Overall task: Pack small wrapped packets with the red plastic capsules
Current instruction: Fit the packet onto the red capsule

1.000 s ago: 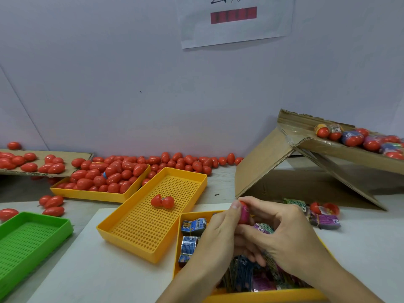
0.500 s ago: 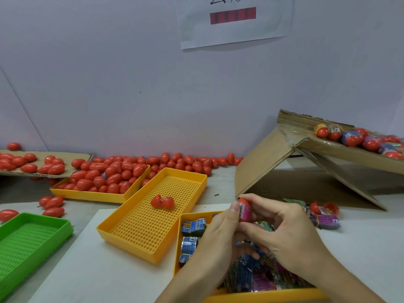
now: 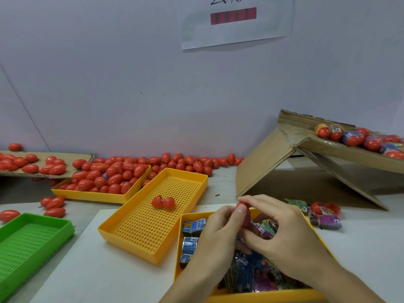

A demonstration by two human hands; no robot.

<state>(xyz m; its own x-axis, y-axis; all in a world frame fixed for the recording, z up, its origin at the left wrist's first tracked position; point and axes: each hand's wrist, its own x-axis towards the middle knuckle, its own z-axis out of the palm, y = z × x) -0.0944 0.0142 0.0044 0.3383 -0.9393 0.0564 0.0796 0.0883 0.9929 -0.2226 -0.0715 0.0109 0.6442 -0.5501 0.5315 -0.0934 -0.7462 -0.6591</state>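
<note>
My left hand (image 3: 218,235) and my right hand (image 3: 282,235) meet over the near yellow tray (image 3: 258,296) of blue and purple wrapped packets (image 3: 192,226). Together they pinch a small red capsule (image 3: 245,216) with a pink packet showing in it; my fingers hide most of it. An open red capsule (image 3: 163,202) lies in the empty perforated yellow tray (image 3: 153,217) to the left.
A yellow tray (image 3: 87,194) heaped with red capsules sits at back left, with more loose along the wall. A green tray (image 3: 32,239) is at front left. A tilted cardboard box (image 3: 284,158) at right carries filled capsules; a purple packet (image 3: 325,221) and capsule halves lie below it.
Both hands have lifted the capsule slightly and shifted their fingers around it. The trays and loose capsules have stayed put.
</note>
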